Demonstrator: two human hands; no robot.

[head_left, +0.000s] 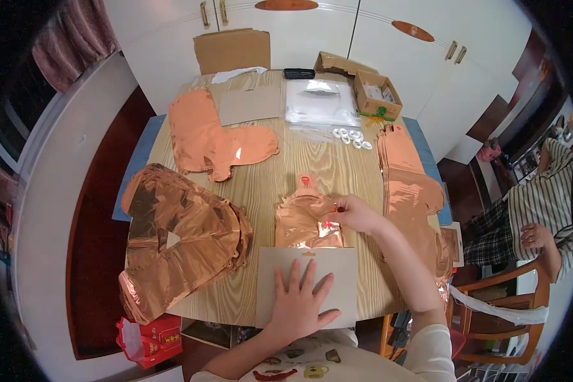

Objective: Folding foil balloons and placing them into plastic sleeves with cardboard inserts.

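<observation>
- The left hand point(302, 302) lies flat, fingers spread wide, on a grey card point(345, 280) at the near edge of the table point(363, 172).
- The right hand point(358, 214), fingers bent, touches the right edge of a copper foil piece point(302, 213); whether it pinches the foil is hard to tell.
- That piece lies mid-table, just beyond the card.
- Further left sits a large foil pile point(194, 216); to the right, a long foil stack point(406, 197).
- Beyond are white rings point(345, 134), clear bags point(321, 105) and a small cardboard box point(383, 109).

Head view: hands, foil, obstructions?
Left hand flat on grey card. Right hand touching copper foil, right edge. Card at its lower end. Foil piles either side.
</observation>
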